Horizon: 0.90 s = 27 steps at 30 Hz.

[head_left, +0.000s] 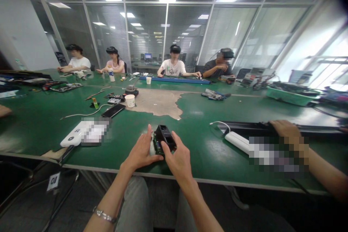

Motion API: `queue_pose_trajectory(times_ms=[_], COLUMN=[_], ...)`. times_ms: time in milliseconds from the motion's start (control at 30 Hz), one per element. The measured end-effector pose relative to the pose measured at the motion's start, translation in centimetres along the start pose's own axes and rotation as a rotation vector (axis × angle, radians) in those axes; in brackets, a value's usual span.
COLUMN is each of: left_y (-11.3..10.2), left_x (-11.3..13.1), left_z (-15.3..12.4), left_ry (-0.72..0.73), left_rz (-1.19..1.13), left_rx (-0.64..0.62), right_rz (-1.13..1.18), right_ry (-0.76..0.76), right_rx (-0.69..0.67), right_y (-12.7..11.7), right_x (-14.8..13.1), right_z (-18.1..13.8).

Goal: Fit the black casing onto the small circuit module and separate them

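Note:
Both of my hands hold a small black box-shaped part [164,135] on a green circuit board, just above the near edge of the green table [198,141]. My left hand [141,151] grips its left side, thumb under it and fingers raised along it. My right hand [178,156] closes on its right side and front. A metal bracelet [104,216] sits on my left wrist.
A white device [73,138] lies left, a black phone [113,110] and a paper cup [129,100] behind it. A white power strip [237,140] and a neighbour's hand [285,128] on a long black item lie right. Several people sit at the far side.

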<state>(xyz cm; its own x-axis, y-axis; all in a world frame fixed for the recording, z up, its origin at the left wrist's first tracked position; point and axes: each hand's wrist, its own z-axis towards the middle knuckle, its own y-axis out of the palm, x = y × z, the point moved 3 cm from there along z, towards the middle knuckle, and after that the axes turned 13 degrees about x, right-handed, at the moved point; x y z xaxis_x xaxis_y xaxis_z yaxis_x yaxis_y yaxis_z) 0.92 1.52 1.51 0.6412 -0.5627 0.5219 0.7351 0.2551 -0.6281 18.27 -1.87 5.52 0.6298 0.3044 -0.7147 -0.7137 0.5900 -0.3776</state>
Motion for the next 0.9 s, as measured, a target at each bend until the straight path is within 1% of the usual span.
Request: queue_pose_trajectory(times_ms=[200,333,500,633,767,900], left_y=[0.2,0.2,0.2,0.3,0.3,0.2], left_x=[-0.5,-0.6,-0.6,-0.7,-0.6,-0.4], left_z=[-0.1,-0.1,-0.1,0.0,-0.1,-0.2], left_ry=[0.082,0.098,0.115,0.135,0.126,0.120], left_rz=[-0.009,-0.030,-0.041,-0.029,-0.016,-0.006], left_rx=[0.051,0.070,0.069,0.066,0.054,0.047], right_rz=[-0.089,-0.162,-0.250,-0.316,-0.307,-0.256], right_ry=[-0.078,-0.122,-0.112,-0.114,-0.136,-0.143], right_rx=[-0.036,-0.083,-0.150,-0.164,-0.174,-0.169], right_y=[1.2,1.9,2.6,2.8,2.6,2.1], right_x=[-1.4,-2.0,-1.6,-0.8,-0.3,-0.7], right_z=[-0.1,-0.4,-1.2,-2.3,-2.8,-2.3])
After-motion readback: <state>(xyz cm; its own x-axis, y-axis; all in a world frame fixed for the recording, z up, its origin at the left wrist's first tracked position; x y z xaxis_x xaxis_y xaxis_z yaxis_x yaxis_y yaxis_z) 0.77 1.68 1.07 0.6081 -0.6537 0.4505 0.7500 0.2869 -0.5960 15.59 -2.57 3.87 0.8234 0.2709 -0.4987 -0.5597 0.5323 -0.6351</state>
